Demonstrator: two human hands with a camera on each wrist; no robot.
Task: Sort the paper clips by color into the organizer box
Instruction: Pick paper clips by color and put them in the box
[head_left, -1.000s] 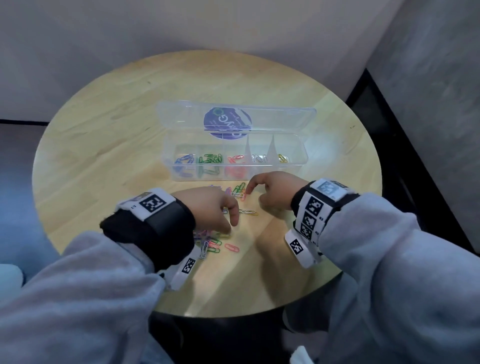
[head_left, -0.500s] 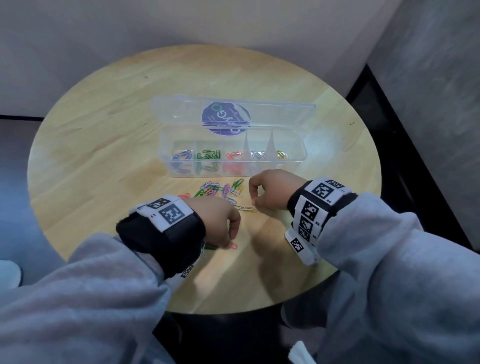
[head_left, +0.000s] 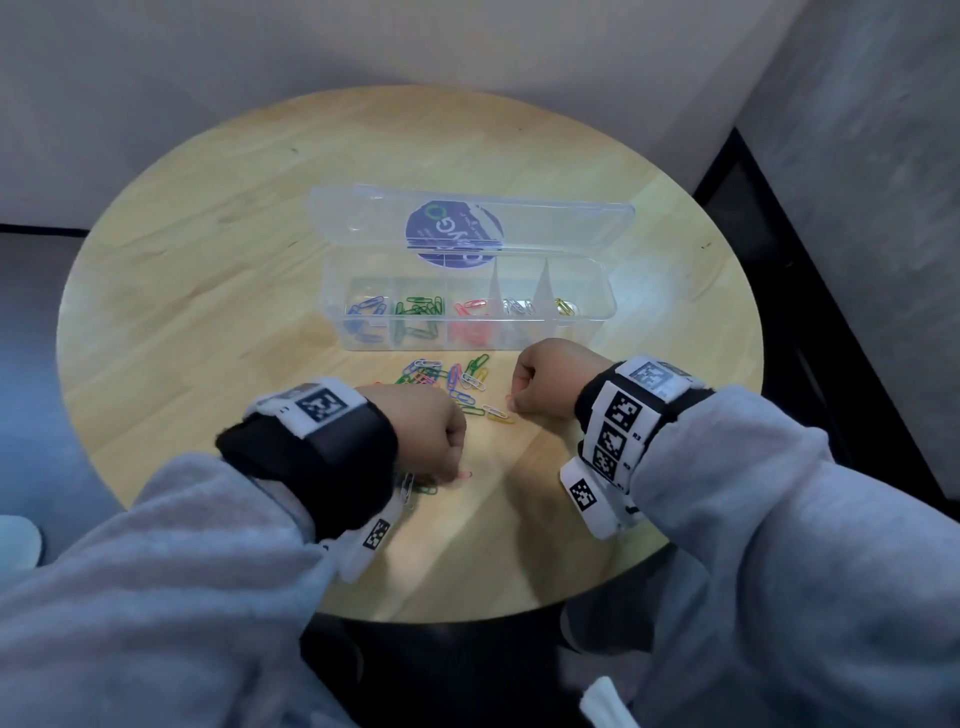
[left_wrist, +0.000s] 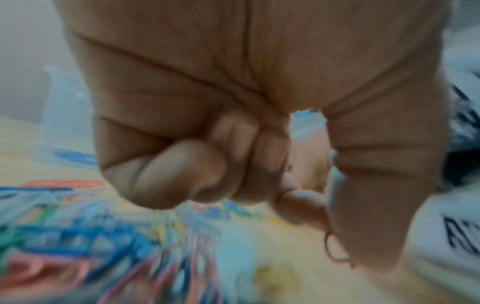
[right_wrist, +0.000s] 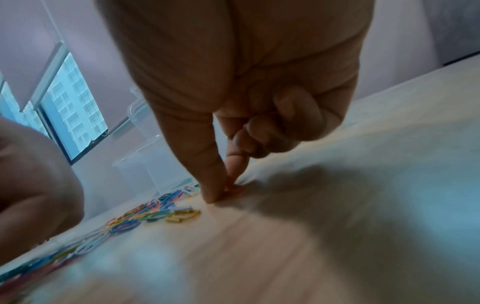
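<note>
Curled into a loose fist, the left hand (head_left: 422, 428) is held low over the near-left part of the round wooden worktop (head_left: 197, 270). In the left wrist view its thumb and forefinger are seen closed on a thin reddish wire loop, apparently a pink paper clip (left_wrist: 335, 250); motion blur makes the grip hard to confirm. A few loose clips (head_left: 415, 486) are partly hidden under that hand and wrist. A grey floor is seen to the left of the worktop, and pale walls meet in a corner behind it. In the right wrist view a window (right_wrist: 70, 107) showing a tall building is visible.

Behind the hands, the clear organizer box (head_left: 467, 306) is set near the worktop's centre with its lid hinged open toward the far side. From left to right, 5 compartments are filled with blue, green, red, silver and yellow clips. Between box and hands a mixed pile of paper clips (head_left: 447, 382) is spread on the wood.

To the right, the right hand (head_left: 550, 379) is lowered to the worktop, with 3 fingers folded into the palm. A red paper clip (right_wrist: 235, 188) is pinched against the surface between its thumb and forefinger. A yellow clip (right_wrist: 183, 216) lies just beside it. Grey sleeves and black wrist bands with printed markers are worn on both arms.
</note>
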